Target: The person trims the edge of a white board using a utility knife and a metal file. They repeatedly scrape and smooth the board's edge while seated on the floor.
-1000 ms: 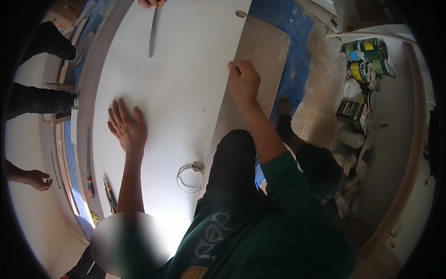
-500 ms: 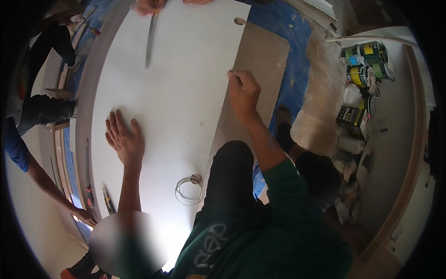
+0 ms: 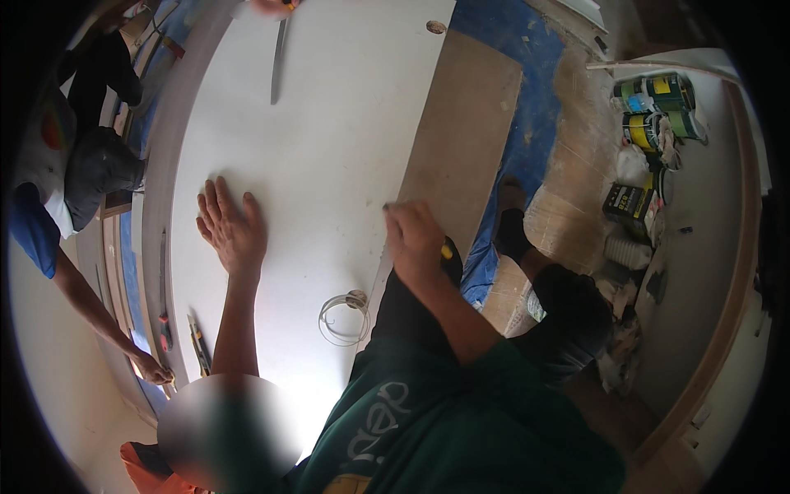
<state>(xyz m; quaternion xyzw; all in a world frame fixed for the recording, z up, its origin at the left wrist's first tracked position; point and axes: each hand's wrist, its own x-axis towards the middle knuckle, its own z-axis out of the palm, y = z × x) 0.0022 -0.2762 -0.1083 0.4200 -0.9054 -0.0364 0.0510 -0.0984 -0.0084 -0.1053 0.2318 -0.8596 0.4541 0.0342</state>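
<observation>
A long white panel [image 3: 321, 148] lies lengthwise in front of me. My left hand [image 3: 234, 229] rests flat on it, fingers spread and holding nothing. At the panel's right edge, above my knee, my right hand [image 3: 417, 239] is closed, its fingers pinched; a small dark tip [image 3: 386, 207] shows at them, too small to name. A yellow and black thing [image 3: 448, 249] shows just beside that hand; its kind is unclear. Nearer to me, a coil of thin pale strip [image 3: 333, 336] lies by a round hole [image 3: 356, 299]. A utility knife [image 3: 199, 346] lies beside my left forearm.
At the far end a person's hand [image 3: 270, 6] is by a long blade [image 3: 279, 62]. Another person's hand [image 3: 154, 369] is at the left, near a red-handled screwdriver [image 3: 165, 333]. Paint cans [image 3: 658, 92] and a dark box [image 3: 629, 202] line the right wall. Blue sheeting [image 3: 531, 123] covers floor.
My right hand has moved toward me along the panel's right edge, still closed. My left hand stays flat on the panel. At the far end, one of two hands has left view.
</observation>
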